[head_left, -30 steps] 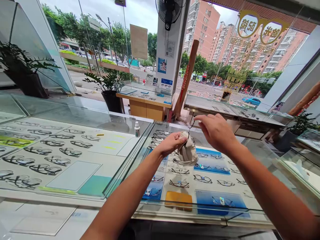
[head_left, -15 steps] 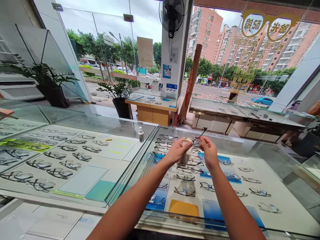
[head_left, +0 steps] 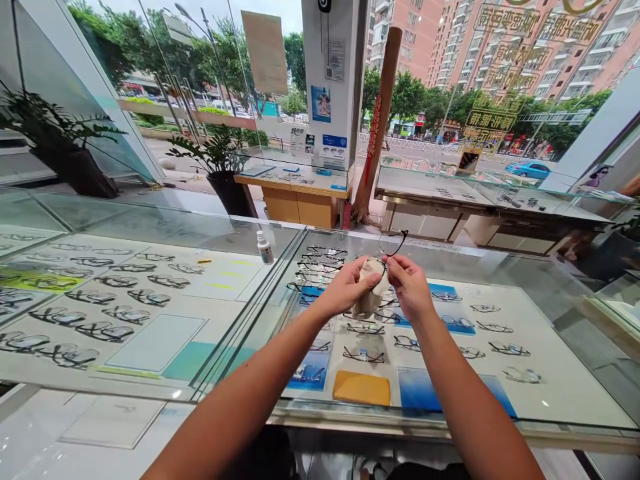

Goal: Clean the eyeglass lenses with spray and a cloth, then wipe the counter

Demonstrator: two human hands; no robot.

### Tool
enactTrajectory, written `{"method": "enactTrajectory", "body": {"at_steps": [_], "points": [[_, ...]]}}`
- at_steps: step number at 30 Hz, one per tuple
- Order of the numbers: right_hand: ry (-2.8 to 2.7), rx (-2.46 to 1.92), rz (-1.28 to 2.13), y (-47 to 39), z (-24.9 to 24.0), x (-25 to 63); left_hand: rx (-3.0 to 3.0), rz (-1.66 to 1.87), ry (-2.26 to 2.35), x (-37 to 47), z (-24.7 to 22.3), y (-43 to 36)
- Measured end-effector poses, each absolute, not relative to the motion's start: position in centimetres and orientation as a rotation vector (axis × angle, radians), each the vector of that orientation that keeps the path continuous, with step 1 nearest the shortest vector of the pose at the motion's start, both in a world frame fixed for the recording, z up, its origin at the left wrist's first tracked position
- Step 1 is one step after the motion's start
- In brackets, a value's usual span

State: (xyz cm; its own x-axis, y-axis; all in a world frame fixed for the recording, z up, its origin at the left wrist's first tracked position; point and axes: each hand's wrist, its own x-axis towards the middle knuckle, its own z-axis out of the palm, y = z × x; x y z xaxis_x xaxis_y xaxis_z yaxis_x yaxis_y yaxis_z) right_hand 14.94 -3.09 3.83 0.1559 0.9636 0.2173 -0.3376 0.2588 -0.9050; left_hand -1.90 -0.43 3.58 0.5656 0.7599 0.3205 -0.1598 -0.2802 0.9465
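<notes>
A pair of dark-rimmed eyeglasses (head_left: 401,244) is held up above the glass display case (head_left: 505,263). My right hand (head_left: 411,285) pinches its frame near the middle, with one lens sticking up above the fingers. My left hand (head_left: 344,288) is closed on a beige cloth (head_left: 369,305), which is pressed around the other lens. The cloth's lower end hangs below the fingers. Both hands are close together, and the thumb of my left hand lies across the cloth. Part of the eyeglasses is hidden behind cloth and fingers.
Several eyeglasses (head_left: 364,355) lie under the glass, beside a yellow-orange case (head_left: 361,389). A small white bottle (head_left: 265,248) stands on the left counter. Potted plants (head_left: 227,183), a wooden post (head_left: 379,127) and more display counters (head_left: 430,190) are farther back.
The view has tilted down and shifted slightly. Both hands still hold the eyeglasses and cloth; the eyeglasses have turned so that the free lens stands more upright.
</notes>
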Motion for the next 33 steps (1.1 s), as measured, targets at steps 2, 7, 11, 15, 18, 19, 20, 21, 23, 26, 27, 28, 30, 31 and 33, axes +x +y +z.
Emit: {"method": "enactTrajectory", "body": {"at_steps": [2,7,11,15,18,19,20,21,23,26,27,28,30,31,33], "points": [[-1.004,-0.801,1.113,-3.3,4.0,14.7,1.610,1.030,0.549,-1.7,3.4,-0.4],[-1.098,-0.797,1.072,-3.7,3.9,14.4,1.549,1.165,0.628,-1.2,3.3,-0.5],[-1.109,-0.822,1.037,-3.9,3.9,14.4,1.581,1.239,0.648,-1.1,3.7,-0.8],[-1.051,-0.810,1.041,-3.9,3.9,14.4,1.609,1.259,0.642,-1.1,3.7,-1.1],[-0.993,-0.806,1.036,-3.8,4.1,14.4,1.587,1.204,0.603,-1.1,3.5,-1.0],[-0.973,-0.811,1.032,-3.8,4.2,14.5,1.580,1.166,0.576,-1.2,3.4,-0.9],[-0.954,-0.817,1.027,-3.8,4.2,14.5,1.572,1.125,0.545,-1.2,3.3,-0.8],[-0.941,-0.823,1.022,-3.7,4.3,14.5,1.565,1.086,0.515,-1.2,3.2,-0.7],[-0.935,-0.829,1.013,-3.7,4.3,14.5,1.551,1.042,0.493,-1.2,3.2,-0.7],[-0.985,-0.831,1.011,-3.7,4.3,14.4,1.512,1.083,0.542,-1.0,3.2,-0.9],[-1.013,-0.832,1.012,-3.7,4.2,14.3,1.497,1.116,0.565,-0.9,3.2,-0.9],[-1.039,-0.830,1.011,-3.8,4.1,14.2,1.488,1.151,0.585,-0.8,3.1,-0.9],[-1.076,-0.824,1.008,-4.0,4.0,13.9,1.491,1.217,0.629,-0.7,3.0,-0.9],[-1.081,-0.822,1.006,-4.0,3.9,13.8,1.498,1.247,0.657,-0.7,2.9,-0.8],[-1.078,-0.825,1.001,-4.1,3.8,13.6,1.502,1.286,0.713,-0.8,2.9,-0.6]]}}
